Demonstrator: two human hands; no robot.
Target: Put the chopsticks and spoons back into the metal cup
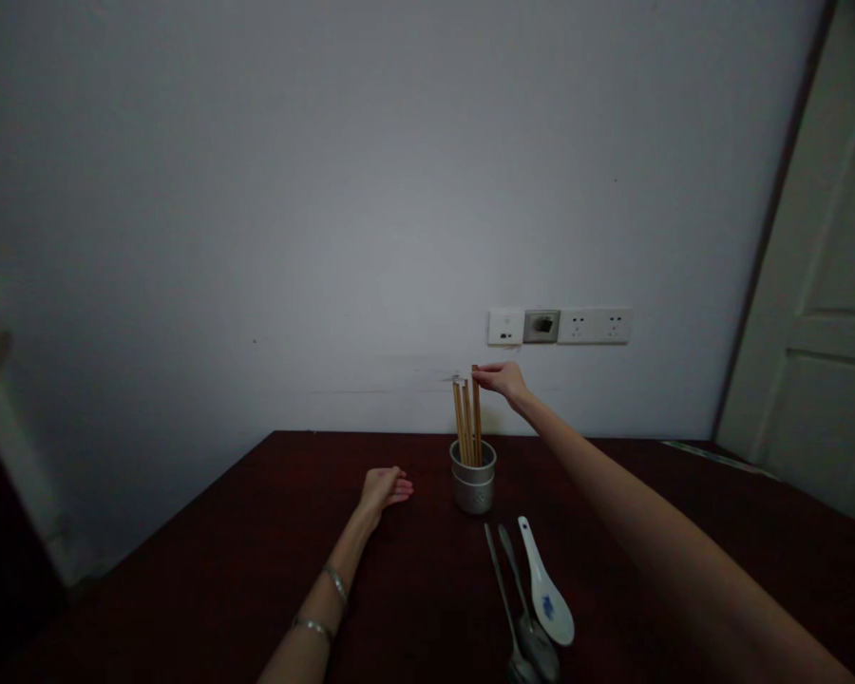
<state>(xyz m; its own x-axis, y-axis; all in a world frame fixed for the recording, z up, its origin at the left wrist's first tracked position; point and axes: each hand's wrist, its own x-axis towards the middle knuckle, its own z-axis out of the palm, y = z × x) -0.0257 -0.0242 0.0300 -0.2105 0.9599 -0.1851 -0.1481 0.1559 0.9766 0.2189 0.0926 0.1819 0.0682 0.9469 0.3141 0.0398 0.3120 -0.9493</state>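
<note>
My right hand (503, 380) pinches the top of a chopstick (477, 418) that stands in a grey metal holder (474, 492). More chopsticks (463, 423) lean in the same holder, just left of the pinched one. Left of the holder, my left hand (385, 487) rests on the dark red table with its fingers loosely stretched and nothing in them. In front of the holder lie a white soup spoon (548, 594) with a blue mark and two metal spoons (534, 646), side by side; the lower ends of the metal ones reach near the bottom edge of the view.
A dark red table (256, 513) runs up to a pale wall (370, 237). Sockets and switch plates (577, 326) sit on the wall behind the holder. A panelled door (826, 313) stands at the right. A thin flat strip (716, 456) lies along the table's back right edge.
</note>
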